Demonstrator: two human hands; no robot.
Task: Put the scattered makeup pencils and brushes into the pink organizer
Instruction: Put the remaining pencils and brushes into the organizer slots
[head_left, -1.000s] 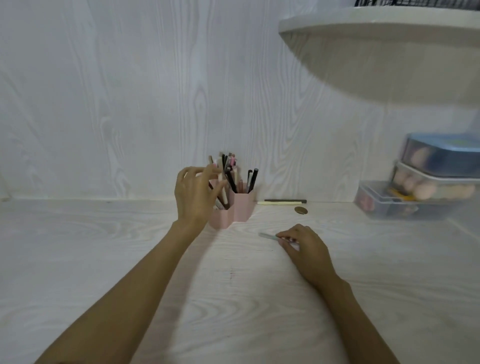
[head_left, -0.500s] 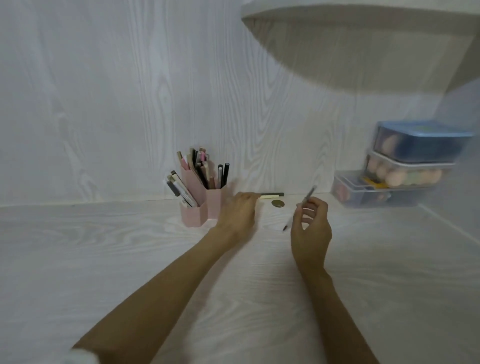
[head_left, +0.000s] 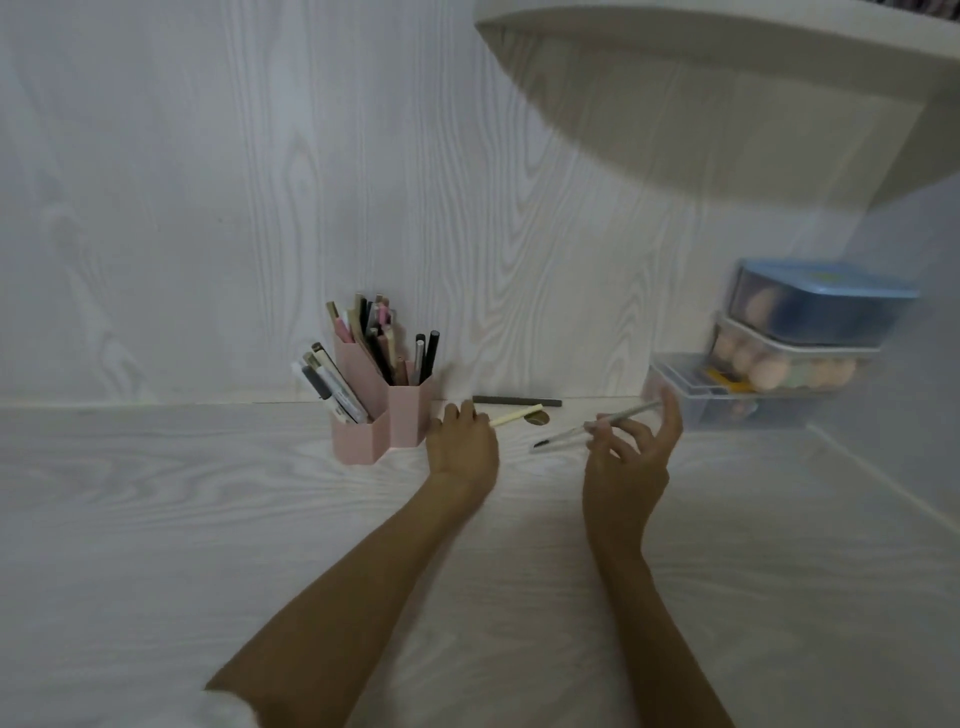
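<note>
The pink organizer (head_left: 382, 415) stands against the back wall, with several pencils and brushes upright in its hexagonal cups. My left hand (head_left: 462, 449) lies just right of it, fingers closed on the near end of a pale yellow pencil (head_left: 517, 415) that rests on the table. My right hand (head_left: 631, 457) is raised off the table and pinches a thin grey brush (head_left: 566, 432), which points left with its dark tip low. A dark pencil (head_left: 517, 401) lies along the wall behind both.
A small brown round object (head_left: 537, 417) sits by the yellow pencil's far end. Stacked clear boxes with sponges (head_left: 789, 364), the top one with a blue lid, stand at the right. A white shelf (head_left: 727, 47) overhangs the back right. The white wood table (head_left: 208, 519) spreads left.
My left hand left the organizer, crossed right and closed on the yellow pencil. My right hand lifted the grey brush off the table and tilted it flatter. The view shifted right.
</note>
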